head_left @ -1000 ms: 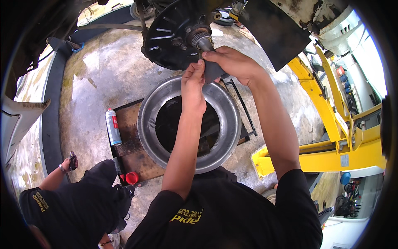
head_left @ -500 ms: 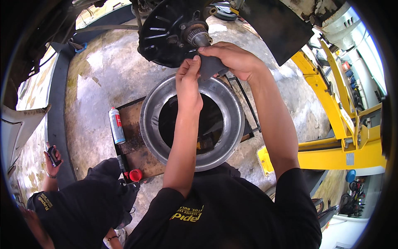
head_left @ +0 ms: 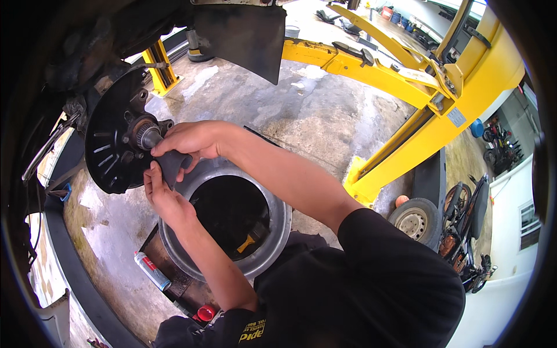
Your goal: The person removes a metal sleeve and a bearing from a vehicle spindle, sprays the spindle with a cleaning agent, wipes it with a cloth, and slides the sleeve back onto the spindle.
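A dark grey sheet (head_left: 172, 166), which looks like sandpaper, is held between my two hands beside the tip of a metal spindle (head_left: 152, 138). My right hand (head_left: 194, 141) grips it from above, thumb next to the spindle tip and fingers curled behind the sheet. From below, my left hand (head_left: 168, 200) pinches the sheet's lower edge between thumb and fingers. Around the spindle's base sits a ridged metal ring (head_left: 143, 131). Behind it stands a round black backing plate (head_left: 107, 152) with slots. Whether the sheet touches the spindle is hard to make out.
Below my hands is a metal basin (head_left: 282, 225) with dark contents and a yellow-handled brush (head_left: 246, 243). A spray can (head_left: 152, 271) and a red cap (head_left: 206, 313) lie nearby. A yellow lift (head_left: 400, 156) stands right, with a wheel (head_left: 415, 225) and motorcycle (head_left: 467, 211) beyond.
My view has swung right, so the spindle, basin and hands appear farther left. Both hands keep hold of the sheet by the spindle. The co-worker on the left is mostly out of view.
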{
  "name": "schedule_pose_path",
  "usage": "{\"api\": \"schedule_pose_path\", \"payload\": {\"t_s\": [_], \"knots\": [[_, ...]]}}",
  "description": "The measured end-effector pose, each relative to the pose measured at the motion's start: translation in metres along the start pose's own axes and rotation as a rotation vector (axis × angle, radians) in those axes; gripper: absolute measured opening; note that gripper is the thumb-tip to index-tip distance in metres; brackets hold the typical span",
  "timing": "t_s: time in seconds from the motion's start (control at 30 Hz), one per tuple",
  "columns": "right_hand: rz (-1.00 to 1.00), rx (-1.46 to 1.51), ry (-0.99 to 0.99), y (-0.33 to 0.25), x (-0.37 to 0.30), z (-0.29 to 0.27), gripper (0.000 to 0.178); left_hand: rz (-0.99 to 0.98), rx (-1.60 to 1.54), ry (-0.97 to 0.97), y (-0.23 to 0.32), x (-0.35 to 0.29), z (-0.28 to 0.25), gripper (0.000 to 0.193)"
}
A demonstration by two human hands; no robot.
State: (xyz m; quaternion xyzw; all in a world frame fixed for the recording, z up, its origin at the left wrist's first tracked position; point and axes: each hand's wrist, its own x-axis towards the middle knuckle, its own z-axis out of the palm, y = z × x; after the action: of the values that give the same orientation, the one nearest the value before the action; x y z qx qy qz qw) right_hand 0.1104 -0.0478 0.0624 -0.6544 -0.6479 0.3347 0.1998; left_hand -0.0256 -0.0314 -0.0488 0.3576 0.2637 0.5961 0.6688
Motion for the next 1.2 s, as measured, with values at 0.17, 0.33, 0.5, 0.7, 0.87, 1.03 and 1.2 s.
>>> {"api": "schedule_pose_path", "payload": {"t_s": [0.17, 0.33, 0.5, 0.7, 0.87, 1.03, 1.2], "knots": [[-0.051, -0.419, 0.167, -0.004, 0.021, 0.019, 0.031, -0.191, -0.228, 0.084, -0.051, 0.008, 0.022, 0.042], [-0.181, -0.776, 0.204, -0.041, -0.001, 0.035, 0.033, 0.045, 0.03, 0.03, -0.043, 0.023, -0.009, 0.025], [0.001, 0.626, -0.104, 0.024, 0.012, 0.004, 0.028, 0.129, -0.082, -0.008, -0.002, -0.004, 0.0, 0.016], [0.028, -0.981, 0.26, -0.046, 0.001, 0.054, 0.02, -0.066, -0.47, -0.221, -0.06, 0.003, -0.007, 0.028], [-0.068, -0.695, 0.226, -0.035, 0.001, 0.031, 0.023, -0.092, -0.44, -0.098, -0.047, 0.003, 0.002, 0.014], [0.052, 0.766, -0.186, 0.008, 0.011, 0.003, 0.038, 0.088, -0.101, -0.062, -0.005, -0.002, -0.007, 0.012], [0.077, -0.754, 0.056, -0.054, -0.005, 0.031, 0.025, -0.125, -0.338, -0.196, -0.046, 0.006, -0.023, 0.02]]}}
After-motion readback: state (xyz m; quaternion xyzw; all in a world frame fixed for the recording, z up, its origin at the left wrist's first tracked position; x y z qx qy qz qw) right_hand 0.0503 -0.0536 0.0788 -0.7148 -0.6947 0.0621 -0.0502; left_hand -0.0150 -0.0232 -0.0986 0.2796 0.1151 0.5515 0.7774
